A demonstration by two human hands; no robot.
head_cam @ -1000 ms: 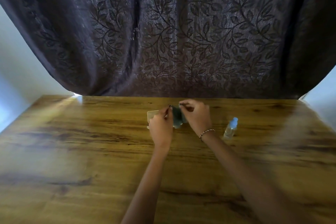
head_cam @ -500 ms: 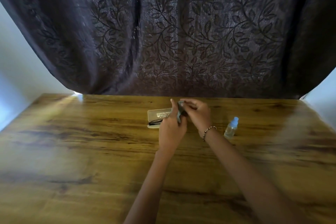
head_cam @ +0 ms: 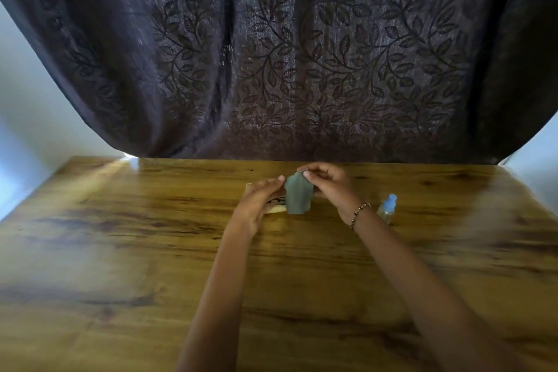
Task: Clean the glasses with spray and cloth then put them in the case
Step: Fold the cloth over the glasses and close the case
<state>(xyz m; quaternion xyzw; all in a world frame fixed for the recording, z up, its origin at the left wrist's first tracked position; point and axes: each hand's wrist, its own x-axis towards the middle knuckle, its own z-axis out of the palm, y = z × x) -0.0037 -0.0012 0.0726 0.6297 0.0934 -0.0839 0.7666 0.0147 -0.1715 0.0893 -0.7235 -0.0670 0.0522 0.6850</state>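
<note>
1. Head view: a dark curtain (head_cam: 302,54) with a leaf pattern fills the upper part of the frame and hangs down behind the table's far edge. Pale wall (head_cam: 24,100) shows on either side of it.
2. The wooden table (head_cam: 120,251) has a brown grain and fills the lower half. Both bare forearms reach across it from the near edge.
3. Right hand (head_cam: 329,186): raised over the far middle of the table. Thumb and forefinger pinch the top corner of the cloth, and the other fingers are curled behind.
4. Left hand (head_cam: 258,201): back toward the camera, fingers close together and reaching to the cloth's left edge. One fingertip shows at that edge. Cannot tell whether the fingers pinch the cloth.
5. Cloth (head_cam: 297,196): grey-green, hanging down between the two hands, its lower edge near the tabletop.
6. Case (head_cam: 276,210): pale, lying flat on the table, mostly hidden under the left hand. Only a far corner and the near edge show.
7. Spray bottle (head_cam: 387,208): clear with a light blue cap, upright on the table just right of the right wrist and apart from it.
8. Glasses (head_cam: 276,200): only a dark bit of frame shows, at the case, between the left hand and the case's near edge. Cannot tell whether they lie in it or on it.
9. Bead bracelet (head_cam: 359,214): around the right wrist.
</note>
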